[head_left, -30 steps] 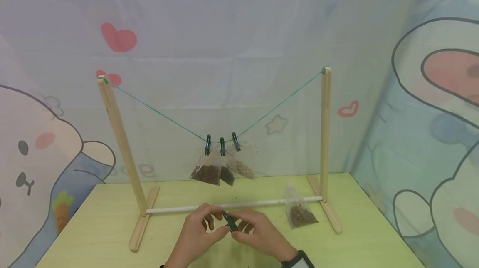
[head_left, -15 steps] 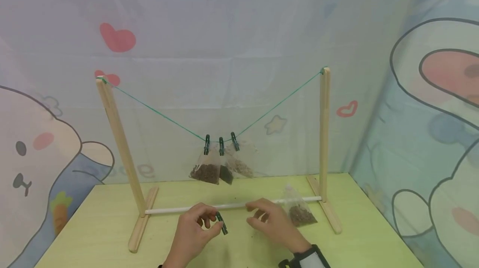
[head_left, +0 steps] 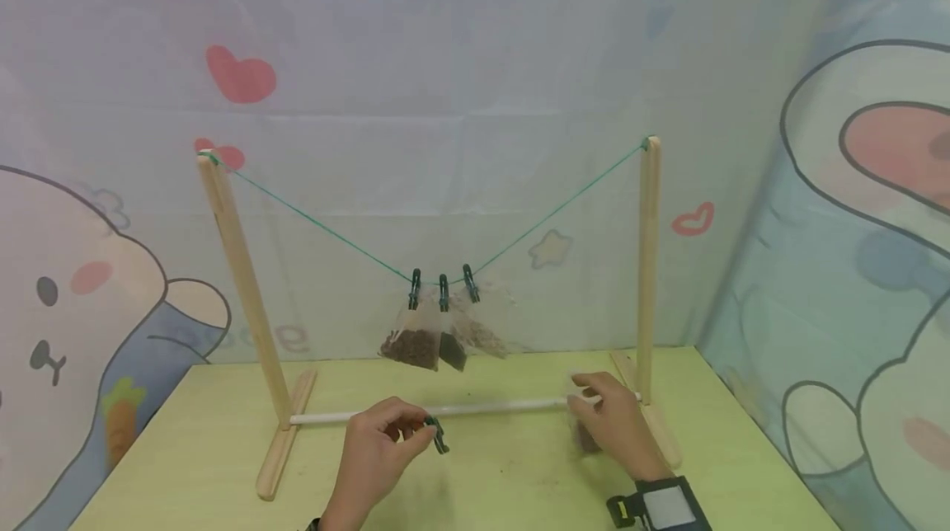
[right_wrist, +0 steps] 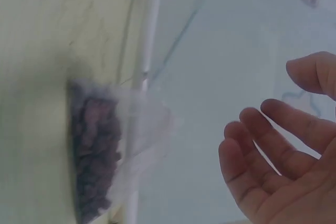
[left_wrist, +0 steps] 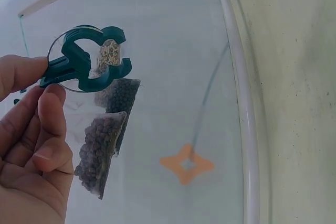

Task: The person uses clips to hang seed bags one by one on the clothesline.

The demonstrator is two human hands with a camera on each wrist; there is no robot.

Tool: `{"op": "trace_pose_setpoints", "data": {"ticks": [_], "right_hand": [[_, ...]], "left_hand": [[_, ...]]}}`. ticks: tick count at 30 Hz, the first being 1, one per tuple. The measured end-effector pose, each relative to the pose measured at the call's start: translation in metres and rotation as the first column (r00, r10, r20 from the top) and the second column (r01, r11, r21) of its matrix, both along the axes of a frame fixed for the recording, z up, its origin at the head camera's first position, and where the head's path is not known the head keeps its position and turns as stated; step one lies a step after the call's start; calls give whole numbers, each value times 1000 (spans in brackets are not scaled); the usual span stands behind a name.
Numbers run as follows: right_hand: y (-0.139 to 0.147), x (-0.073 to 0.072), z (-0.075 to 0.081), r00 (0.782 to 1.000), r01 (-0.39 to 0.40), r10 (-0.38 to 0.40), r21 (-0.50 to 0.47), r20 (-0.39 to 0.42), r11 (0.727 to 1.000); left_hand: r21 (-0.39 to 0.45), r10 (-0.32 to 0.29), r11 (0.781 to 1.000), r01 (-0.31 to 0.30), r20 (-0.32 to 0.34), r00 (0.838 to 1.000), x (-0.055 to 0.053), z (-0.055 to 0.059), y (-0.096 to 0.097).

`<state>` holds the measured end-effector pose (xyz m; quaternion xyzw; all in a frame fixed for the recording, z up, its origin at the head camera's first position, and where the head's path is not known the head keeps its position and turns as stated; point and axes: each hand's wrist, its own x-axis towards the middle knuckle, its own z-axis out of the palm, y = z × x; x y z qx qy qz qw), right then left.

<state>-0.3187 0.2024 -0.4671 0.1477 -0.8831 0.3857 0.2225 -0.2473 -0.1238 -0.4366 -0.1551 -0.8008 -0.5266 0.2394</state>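
Note:
My left hand (head_left: 382,440) pinches the handles of a dark green spring clip (left_wrist: 79,61) between thumb and fingertips. In the left wrist view the clip's rounded jaws stand apart with nothing between them. At the right, my right hand (head_left: 612,420) is over a clear bag of brown bits (right_wrist: 100,150), partly hiding it in the head view. The right wrist view shows that hand's fingers (right_wrist: 281,153) loosely bent, away from the thumb, holding nothing. The bag stands on the table against the white rod.
A green string (head_left: 319,222) sags between two wooden posts (head_left: 241,284). Green clips hold three filled bags on it, one with brown contents (head_left: 411,348). A white rod (head_left: 505,408) joins the posts' feet on the pale yellow table (head_left: 178,448); a printed cloth hangs behind.
My right hand has let go of the clip and moved right to the bag. My left hand keeps the clip, near the same place.

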Motion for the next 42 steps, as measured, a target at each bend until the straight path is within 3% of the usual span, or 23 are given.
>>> {"op": "trace_pose_setpoints", "data": {"ticks": [11, 20, 28, 42], "right_hand": [[32, -7, -23, 981, 131, -137, 55, 134, 990], [37, -13, -27, 965, 110, -128, 93, 229, 990], [40, -19, -35, 958, 93, -118, 104, 263, 990], [34, -22, -41, 943, 97, -109, 54, 314, 994]], "left_hand": [[-6, 12, 1000, -12, -53, 999, -2, -3, -3], [35, -11, 999, 13, -46, 999, -1, -3, -4], [1, -7, 1000, 7, -60, 998, -4, -7, -5], [-34, 4, 999, -3, 25, 1000, -6, -9, -3]]}}
